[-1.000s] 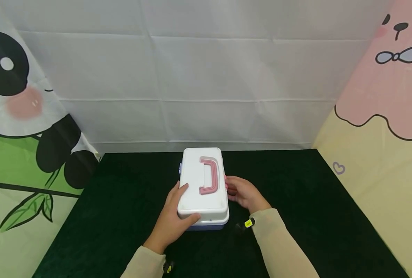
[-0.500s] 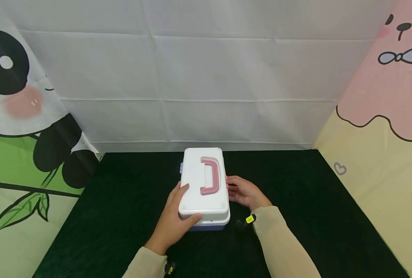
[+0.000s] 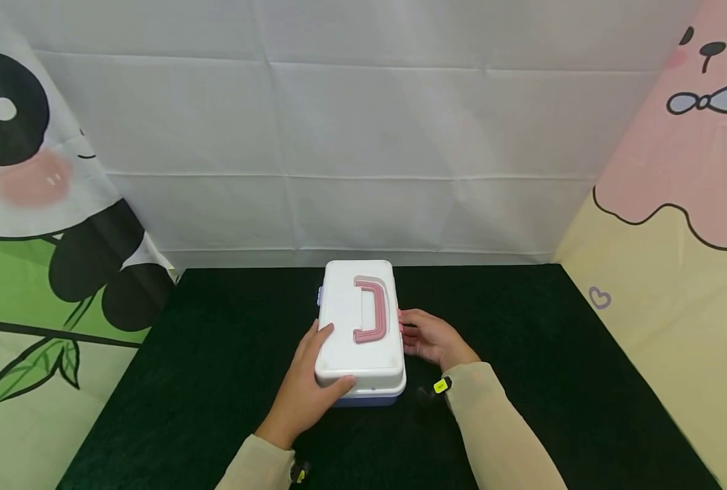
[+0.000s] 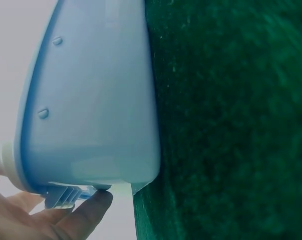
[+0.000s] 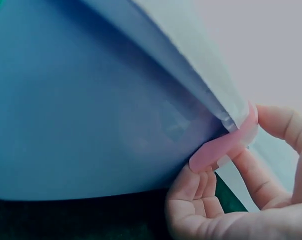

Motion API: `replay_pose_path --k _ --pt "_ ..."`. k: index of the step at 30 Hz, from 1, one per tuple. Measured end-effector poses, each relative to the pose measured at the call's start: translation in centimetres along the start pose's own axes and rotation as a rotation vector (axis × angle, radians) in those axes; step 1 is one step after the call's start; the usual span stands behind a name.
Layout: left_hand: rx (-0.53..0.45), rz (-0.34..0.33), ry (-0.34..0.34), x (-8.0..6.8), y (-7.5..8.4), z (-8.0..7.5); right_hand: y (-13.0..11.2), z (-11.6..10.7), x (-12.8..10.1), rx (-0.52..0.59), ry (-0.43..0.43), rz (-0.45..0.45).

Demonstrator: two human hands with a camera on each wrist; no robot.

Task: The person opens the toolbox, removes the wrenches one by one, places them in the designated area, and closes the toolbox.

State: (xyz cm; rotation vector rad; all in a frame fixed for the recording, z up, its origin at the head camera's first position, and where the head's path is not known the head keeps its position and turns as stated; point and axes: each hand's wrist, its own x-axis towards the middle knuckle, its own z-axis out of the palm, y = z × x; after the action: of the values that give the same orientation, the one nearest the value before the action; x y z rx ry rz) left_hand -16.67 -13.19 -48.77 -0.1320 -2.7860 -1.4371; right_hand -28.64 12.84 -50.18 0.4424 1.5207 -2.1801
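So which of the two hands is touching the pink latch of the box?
The right hand: its fingers pinch the pink latch. The left hand only holds the box.

Box (image 3: 359,330) between hands, on table (image 3: 523,381)

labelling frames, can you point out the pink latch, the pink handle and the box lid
pink latch (image 5: 226,145), right wrist view, middle of the clasp
pink handle (image 3: 378,310), head view, its long bar
box lid (image 3: 345,313), head view, flat white top left of the handle

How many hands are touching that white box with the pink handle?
2. The left hand holds the near left corner of the white box; the right hand is at its right side, fingers pinching a pink latch.
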Motion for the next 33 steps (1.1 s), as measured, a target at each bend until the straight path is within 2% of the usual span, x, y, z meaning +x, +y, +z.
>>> replay_pose_path --k 3,10,16,33 --pt "0.008 0.000 -0.007 0.0 0.0 -0.1 -0.4 0.0 -0.2 -0.023 0.006 -0.002" --pt "-0.002 -0.002 0.002 0.1 0.2 -0.2 -1.2 0.2 -0.7 -0.167 -0.003 -0.045" --pt "0.005 0.009 0.002 0.1 0.2 0.0 -1.3 0.1 -0.9 -0.164 0.009 -0.033" --pt "0.004 0.005 0.002 0.1 -0.1 0.0 -1.4 0.2 -1.6 -0.235 0.030 -0.090"
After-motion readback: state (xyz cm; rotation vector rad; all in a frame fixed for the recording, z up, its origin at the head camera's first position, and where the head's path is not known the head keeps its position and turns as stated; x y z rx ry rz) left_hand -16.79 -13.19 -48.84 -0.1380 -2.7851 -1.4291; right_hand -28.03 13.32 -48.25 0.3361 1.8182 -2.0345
